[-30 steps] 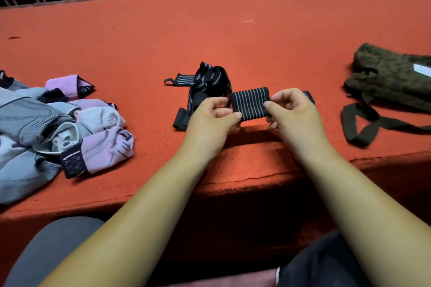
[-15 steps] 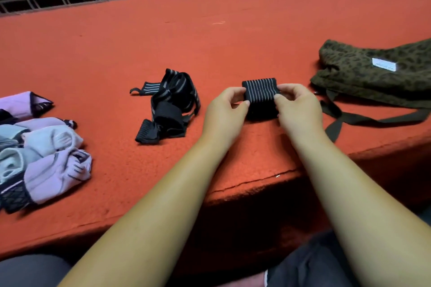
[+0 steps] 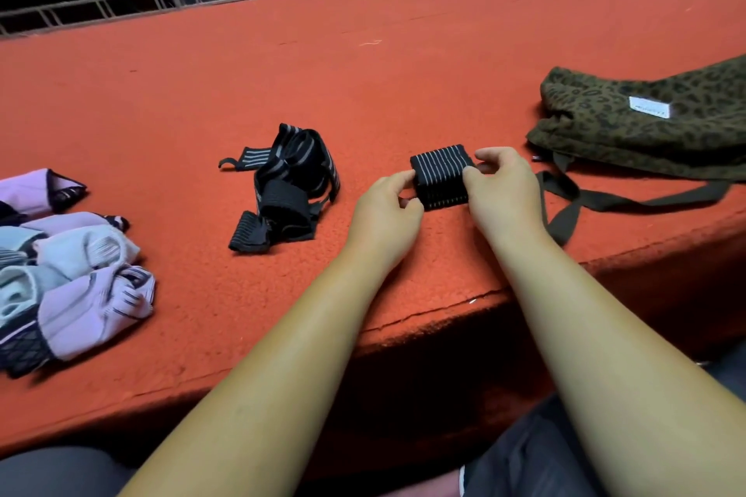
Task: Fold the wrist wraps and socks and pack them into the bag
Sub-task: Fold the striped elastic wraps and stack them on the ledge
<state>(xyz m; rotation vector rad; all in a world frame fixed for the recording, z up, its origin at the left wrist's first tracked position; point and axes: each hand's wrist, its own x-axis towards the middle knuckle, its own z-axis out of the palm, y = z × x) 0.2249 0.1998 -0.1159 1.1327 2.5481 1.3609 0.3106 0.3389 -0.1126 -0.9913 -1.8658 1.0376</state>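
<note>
Left hand (image 3: 383, 210) curled at the left edge of a folded wrist wrap (image 3: 442, 173), thumb and fingertips pinching it; right hand (image 3: 500, 190) gripping the right edge the same way. Wrap black with pale stripes, a compact stack resting on the red tabletop (image 3: 363, 93) just right of frame centre, held between the two hands. Step in hand, by the look of it: squaring off the fold of this first wrap before packing. Next, likely: lift the bundle without letting the layers spring open and carry it right to the leopard-print bag (image 3: 646, 125) at the right edge of the frame, near the right hand, bag strap (image 3: 605, 200) trailing beside that wrist. Bag mouth not visible, so probably to be opened first. Left of centre, well apart from both hands: unfolded wrist wrap (image 3: 282, 190), a loose tangle. Far left: heap of lilac and grey socks (image 3: 80, 278), seemingly unfolded.
</note>
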